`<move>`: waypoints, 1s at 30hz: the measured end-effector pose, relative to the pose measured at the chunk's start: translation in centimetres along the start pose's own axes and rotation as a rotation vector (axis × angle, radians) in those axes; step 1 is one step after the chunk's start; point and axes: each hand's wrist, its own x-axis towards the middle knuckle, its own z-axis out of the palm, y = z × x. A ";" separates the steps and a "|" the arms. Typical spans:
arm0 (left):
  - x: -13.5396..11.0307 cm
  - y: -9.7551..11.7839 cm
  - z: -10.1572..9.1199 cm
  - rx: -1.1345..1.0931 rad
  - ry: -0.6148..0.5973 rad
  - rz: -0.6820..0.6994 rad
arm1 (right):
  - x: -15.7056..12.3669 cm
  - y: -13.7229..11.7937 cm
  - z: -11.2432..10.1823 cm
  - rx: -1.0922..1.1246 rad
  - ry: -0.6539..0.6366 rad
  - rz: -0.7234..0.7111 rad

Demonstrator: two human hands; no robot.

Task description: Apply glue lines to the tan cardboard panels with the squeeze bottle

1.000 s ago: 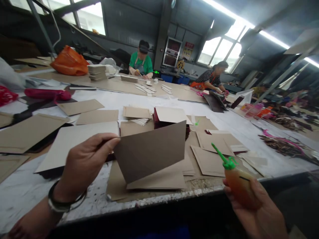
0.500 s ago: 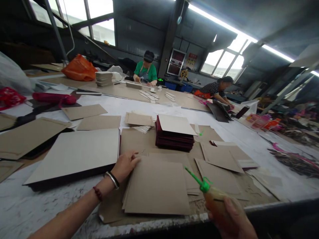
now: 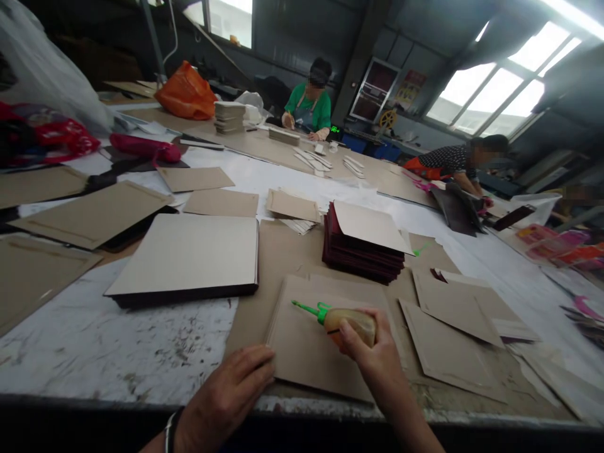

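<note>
Three large boards [image 3: 94, 214] lie at the counter's left; two small boards [image 3: 221, 202] sit farther back, beyond one black-sided pile [image 3: 184, 251]. The left hand [image 3: 226, 393], at the near edge, has its fingers close together on the near-left corner of one stack [image 3: 302, 352]; whether it grips, I cannot tell. The right hand [image 3: 372, 352] is closed round one bottle [image 3: 353, 324], held over that stack, which lies mid-way along the near edge; its green nozzle [image 3: 309, 309] points left. One maroon pile [image 3: 363, 251] stands beyond. At least two overlapping sheets [image 3: 453, 308] lie farther right.

A white bag [image 3: 47, 69] and an orange bag [image 3: 186, 93] sit toward the far edge at left, contents unclear. The bottle holds something amber. Baskets [image 3: 552, 242] at the right are too blurred to read.

The counter [image 3: 165, 340] is white and smudged, with brown paper [image 3: 245, 311] under the stack. Past it are a small window [image 3: 231, 22], a person in green [image 3: 309, 104], a second, bending person [image 3: 448, 163] and a larger window [image 3: 509, 75].
</note>
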 end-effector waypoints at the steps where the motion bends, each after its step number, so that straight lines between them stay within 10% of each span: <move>1: 0.2 0.0 -0.1 0.000 -0.004 0.002 | 0.4 0.0 0.2 -0.037 -0.011 -0.031; 15: -0.3 -0.1 0.4 -0.060 0.066 -0.058 | 3.3 -1.6 1.7 -0.294 -0.035 -0.135; 30: 0.7 0.4 -0.5 -0.051 0.065 -0.063 | 0.3 -1.7 0.2 -0.248 -0.109 -0.108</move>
